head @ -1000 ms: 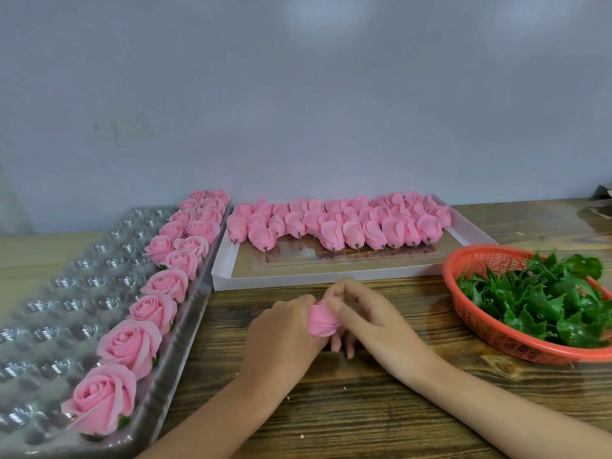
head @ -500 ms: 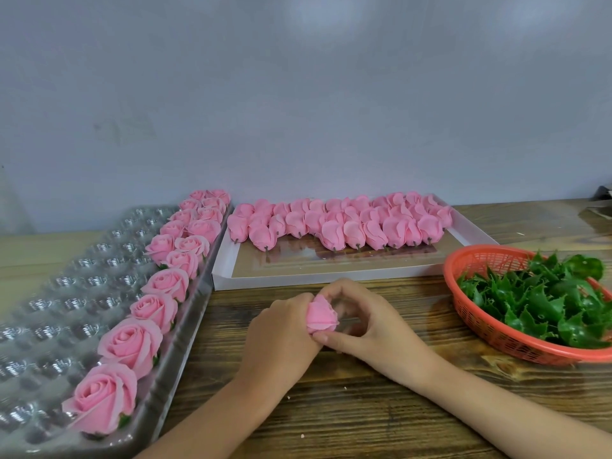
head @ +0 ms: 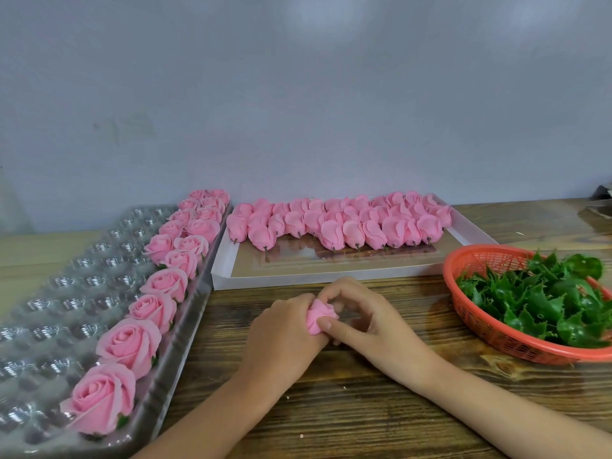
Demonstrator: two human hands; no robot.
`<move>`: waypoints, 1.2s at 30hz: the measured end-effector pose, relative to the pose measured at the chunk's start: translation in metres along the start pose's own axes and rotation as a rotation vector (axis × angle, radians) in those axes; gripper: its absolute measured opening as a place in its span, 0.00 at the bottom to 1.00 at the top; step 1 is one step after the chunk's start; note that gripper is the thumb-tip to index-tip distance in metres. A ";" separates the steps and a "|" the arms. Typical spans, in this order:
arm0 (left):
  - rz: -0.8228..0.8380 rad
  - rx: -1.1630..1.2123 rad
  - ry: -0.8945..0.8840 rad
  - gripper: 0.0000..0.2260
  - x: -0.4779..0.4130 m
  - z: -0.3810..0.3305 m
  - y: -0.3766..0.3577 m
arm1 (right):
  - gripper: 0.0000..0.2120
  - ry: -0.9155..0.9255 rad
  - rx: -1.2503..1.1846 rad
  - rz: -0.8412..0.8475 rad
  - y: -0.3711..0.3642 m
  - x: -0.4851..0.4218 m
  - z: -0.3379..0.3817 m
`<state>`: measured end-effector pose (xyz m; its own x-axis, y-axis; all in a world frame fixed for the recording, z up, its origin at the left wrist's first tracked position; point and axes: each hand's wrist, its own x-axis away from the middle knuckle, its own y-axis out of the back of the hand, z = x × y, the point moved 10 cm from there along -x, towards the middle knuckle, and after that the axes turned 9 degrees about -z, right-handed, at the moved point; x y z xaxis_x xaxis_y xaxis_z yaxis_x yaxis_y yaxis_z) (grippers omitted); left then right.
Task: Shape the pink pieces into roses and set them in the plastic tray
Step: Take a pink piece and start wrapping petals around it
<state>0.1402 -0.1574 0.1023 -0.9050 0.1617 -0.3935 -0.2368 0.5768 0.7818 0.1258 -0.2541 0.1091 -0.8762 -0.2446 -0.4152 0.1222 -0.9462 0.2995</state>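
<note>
Above the wooden table's front middle I hold one pink piece [head: 318, 317] between both hands. My left hand [head: 281, 329] grips its base with curled fingers. My right hand [head: 361, 314] pinches its petals between thumb and fingertips; the piece's lower half is hidden. The clear plastic tray [head: 59, 299] lies at the left, with several finished pink roses [head: 127, 342] along its right edge. Several unshaped pink pieces [head: 337, 223] lie in rows on a white flat box [head: 331, 276] behind my hands.
An orange basket [head: 477, 313] holding green leaf pieces [head: 543, 299] stands at the right, close to my right forearm. A grey wall closes off the back of the table. Something dark lies at the far right edge [head: 601, 202].
My right hand has shifted on the pink piece: the thumb now lies across its front lower side and the fingers arch over its top. The petals look more spread. The left hand has stayed put.
</note>
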 end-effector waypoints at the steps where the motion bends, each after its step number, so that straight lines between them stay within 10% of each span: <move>1: -0.003 -0.019 -0.010 0.08 0.000 -0.001 0.000 | 0.06 -0.017 -0.007 -0.005 0.000 0.000 -0.002; 36: -0.033 -0.173 -0.151 0.11 0.007 -0.013 0.002 | 0.04 -0.053 -0.047 -0.088 0.007 0.000 -0.008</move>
<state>0.1289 -0.1655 0.1075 -0.8355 0.2706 -0.4783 -0.3344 0.4403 0.8333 0.1305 -0.2621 0.1040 -0.9078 -0.1500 -0.3916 0.0648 -0.9728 0.2225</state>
